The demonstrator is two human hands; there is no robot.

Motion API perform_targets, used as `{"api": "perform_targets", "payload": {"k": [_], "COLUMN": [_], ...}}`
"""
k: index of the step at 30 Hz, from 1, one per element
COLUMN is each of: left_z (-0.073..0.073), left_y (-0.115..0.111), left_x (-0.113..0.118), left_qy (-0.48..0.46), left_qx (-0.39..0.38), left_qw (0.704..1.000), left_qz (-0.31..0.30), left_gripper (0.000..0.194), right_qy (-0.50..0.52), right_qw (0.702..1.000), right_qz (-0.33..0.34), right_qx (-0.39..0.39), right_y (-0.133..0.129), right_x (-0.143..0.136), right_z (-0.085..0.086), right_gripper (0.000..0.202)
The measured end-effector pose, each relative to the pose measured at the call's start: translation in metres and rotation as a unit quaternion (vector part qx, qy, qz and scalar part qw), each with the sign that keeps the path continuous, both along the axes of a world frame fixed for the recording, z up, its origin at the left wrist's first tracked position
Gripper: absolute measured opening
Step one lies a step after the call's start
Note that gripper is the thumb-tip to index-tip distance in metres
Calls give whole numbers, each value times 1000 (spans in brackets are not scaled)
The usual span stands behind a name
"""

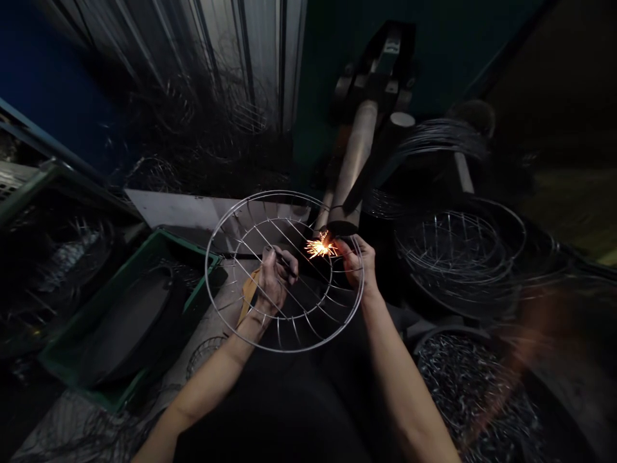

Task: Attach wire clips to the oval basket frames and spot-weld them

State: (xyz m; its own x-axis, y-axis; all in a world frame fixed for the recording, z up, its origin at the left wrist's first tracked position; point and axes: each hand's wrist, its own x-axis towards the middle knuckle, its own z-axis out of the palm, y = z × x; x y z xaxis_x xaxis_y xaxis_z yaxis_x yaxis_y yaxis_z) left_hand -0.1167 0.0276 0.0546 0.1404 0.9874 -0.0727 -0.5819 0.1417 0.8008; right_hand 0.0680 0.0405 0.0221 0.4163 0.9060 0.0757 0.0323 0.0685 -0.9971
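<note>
A round wire frame (278,351) with two concentric rings and cross wires is held up in front of me. My left hand (274,280) is closed around its inner wires, left of the middle. At the frame's right side, my right hand (357,260) pinches near the outer ring; what lies between its fingertips is too small to tell. Bright orange sparks (322,246) burst just left of my right fingertips, under the lower end of a thick metal cylinder (357,154) belonging to a machine.
A green crate (116,402) holding a dark round object stands at the left. At the right are stacked wire frames (453,244) and a coil of wire (443,136). Below them, a round tub holds many small metal pieces (467,379). A pale panel (183,211) lies behind the frame.
</note>
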Motion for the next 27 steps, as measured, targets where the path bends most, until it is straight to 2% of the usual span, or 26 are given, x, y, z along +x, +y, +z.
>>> {"api": "perform_targets", "payload": {"k": [3, 6, 9, 11, 21, 24, 27], "left_z": [1, 11, 21, 23, 1, -4, -2], "left_y": [3, 6, 5, 3, 7, 8, 10], "left_x": [-6, -10, -9, -6, 0, -3, -8], "left_qy": [-25, -28, -8, -3, 8, -9, -29], "left_qx": [7, 15, 8, 6, 21, 27, 39], "left_qw": [999, 997, 999, 1000, 1000, 999, 997], "left_qz": [-42, -71, -49, -24, -11, -28, -66], "left_gripper": [23, 27, 31, 32, 27, 27, 31], "right_qy": [12, -7, -27, -33, -26, 3, 3], "right_qw": [1000, 1000, 999, 999, 1000, 1000, 1000], "right_qz": [2, 3, 19, 28, 6, 13, 6], "right_qx": [-1, 2, -1, -2, -9, -7, -11], "right_y": [-3, -11, -22, -24, 4, 3, -6], "right_x": [-4, -4, 0, 2, -1, 0, 1], "right_z": [6, 13, 14, 13, 14, 8, 5], "right_gripper": [25, 27, 28, 27, 23, 24, 26]}}
